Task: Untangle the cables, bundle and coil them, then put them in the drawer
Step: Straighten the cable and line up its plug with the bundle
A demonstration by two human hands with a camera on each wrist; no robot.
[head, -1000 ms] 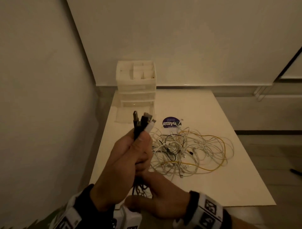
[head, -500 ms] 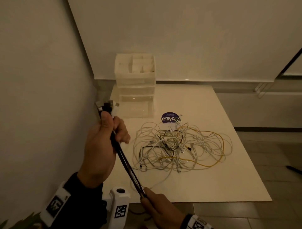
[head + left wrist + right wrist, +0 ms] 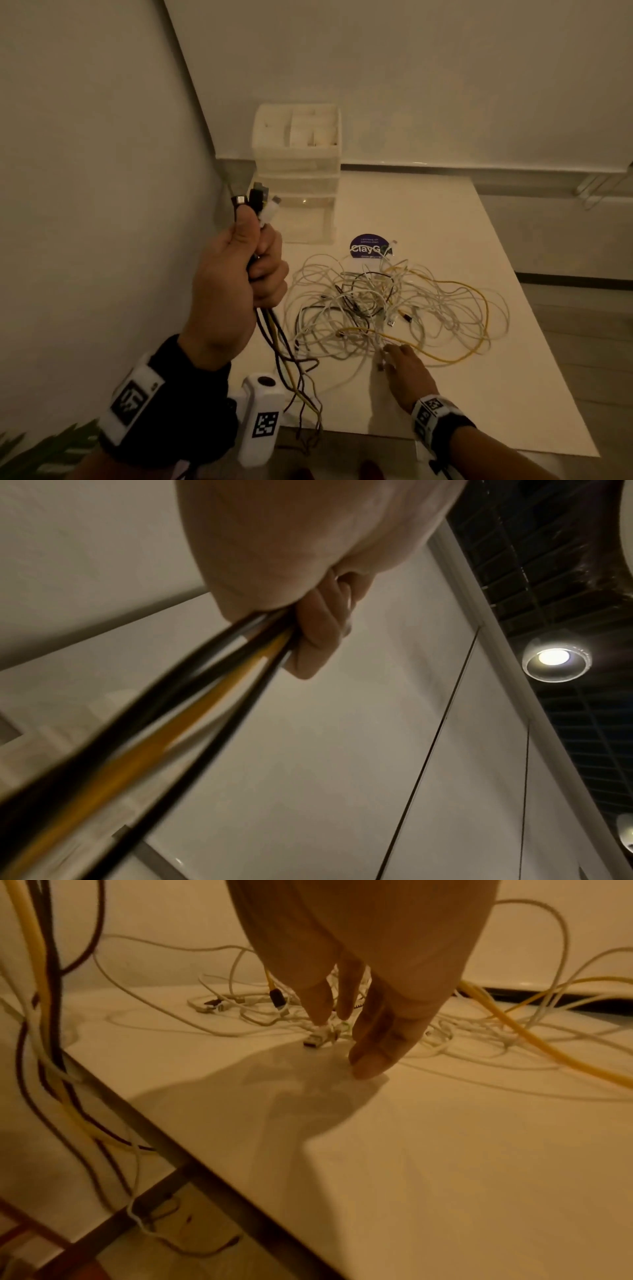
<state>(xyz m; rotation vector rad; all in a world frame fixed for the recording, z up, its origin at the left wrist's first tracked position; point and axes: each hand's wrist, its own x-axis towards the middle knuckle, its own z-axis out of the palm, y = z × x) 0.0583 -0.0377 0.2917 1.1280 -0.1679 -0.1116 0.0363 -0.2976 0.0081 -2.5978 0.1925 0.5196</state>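
Since half a second ago, the right hand [image 3: 406, 375] has let go of the taut bundle of cables and reached forward to the near edge of the tangled pile of cables [image 3: 387, 305] on the table; the strands it was stretching now hang slack. The left hand has stayed raised at the left of the scene.

That left hand [image 3: 236, 281] is closed in a fist around the bundle of cables [image 3: 274, 342], black, yellow and white strands, with their plugs [image 3: 257, 204] sticking up above the thumb. In the left wrist view the fingers [image 3: 318, 631] curl tightly round the strands. Below the fist the cables drop past the near edge of the white table [image 3: 479, 394] and dangle toward the floor.

The right hand is spread and relaxed, fingers pointing down. In the right wrist view its fingertips [image 3: 322, 1012] touch a white USB plug [image 3: 316, 1038] lying on the table, but whether they have pinched it cannot be told.

Beyond the hand, the pile of white, black and yellow cables lies loose across the middle of the table. Just past it sits a dark blue round sticker [image 3: 370, 248]. At the far left corner stands a white drawer unit [image 3: 296, 164], its lowest clear drawer [image 3: 305, 222] pulled out toward the pile.
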